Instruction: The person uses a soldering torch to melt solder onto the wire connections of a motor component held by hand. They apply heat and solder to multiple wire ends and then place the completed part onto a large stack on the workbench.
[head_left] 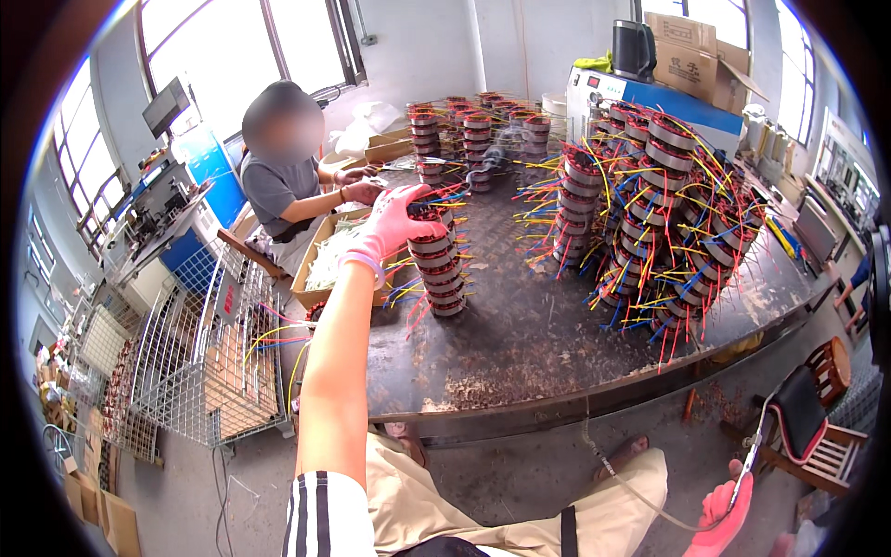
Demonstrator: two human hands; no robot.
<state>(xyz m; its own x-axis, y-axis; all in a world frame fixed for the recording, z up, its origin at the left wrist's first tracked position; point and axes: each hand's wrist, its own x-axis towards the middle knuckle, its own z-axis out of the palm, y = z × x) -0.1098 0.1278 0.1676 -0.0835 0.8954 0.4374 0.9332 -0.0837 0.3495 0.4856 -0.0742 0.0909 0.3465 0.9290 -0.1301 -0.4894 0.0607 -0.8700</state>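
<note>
My left hand [394, 226], in a pink glove, reaches over a short stack of motor stators [436, 269], with its thumb and fingers curled round the top one. These are stacked metal rings with red windings, and red, yellow and blue lead wires stick out of them. Low at the right, off the table, my right hand [716, 522], also in pink, grips a slim metal tool [750, 457] with a thin clear hose [640, 497] attached. The hose runs up to the table's front edge. What the tool's tip is cannot be made out.
Tall stator stacks [650, 223] crowd the table's [520, 343] right side; more [478, 139] stand at the back. A co-worker [288, 176] handles small parts beside a carton [325, 251] at left. Wire cages [213, 353] stand left, a wooden chair [817, 427] right.
</note>
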